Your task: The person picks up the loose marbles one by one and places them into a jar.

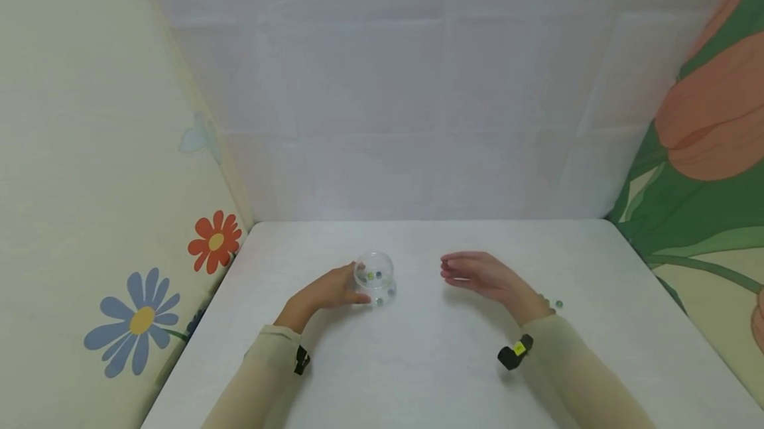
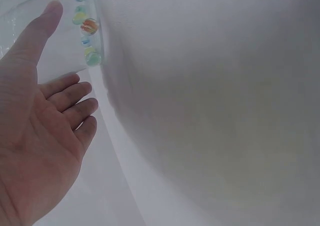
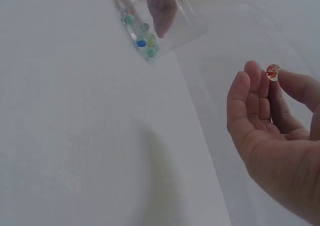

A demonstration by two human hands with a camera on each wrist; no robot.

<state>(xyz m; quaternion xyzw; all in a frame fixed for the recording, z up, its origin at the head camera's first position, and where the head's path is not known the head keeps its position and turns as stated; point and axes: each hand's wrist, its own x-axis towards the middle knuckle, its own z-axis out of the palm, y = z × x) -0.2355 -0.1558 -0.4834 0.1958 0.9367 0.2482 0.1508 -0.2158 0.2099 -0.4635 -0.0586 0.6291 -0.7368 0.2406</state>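
The right wrist view gives away what the head view hides: the right hand (image 1: 483, 276) pinches an orange-streaked clear marble (image 3: 273, 72) between its thumb and a fingertip, the other fingers bent loosely and close together, just above the table (image 1: 418, 376). The left hand (image 1: 334, 288) grips a clear cup (image 1: 375, 260), thumb against the near side and fingers curved round behind; the cup stands upright left of the table's middle, closer to the far edge than the near one. Only the left wrist view clearly picks out an orange-and-white swirled marble (image 2: 90, 26) among the pale ones at the cup's bottom; the right wrist view shows a deep-blue marble (image 3: 141, 43) there. A loose marble (image 1: 559, 304) lies toward the table's right edge, just beside the right wrist. Flowered cloths (image 1: 143, 319) flank both side edges, a creased white cloth (image 1: 406, 97) hangs beyond the far edge. The cup's top is cut off in the left wrist view, and glare blurs how many marbles it holds.
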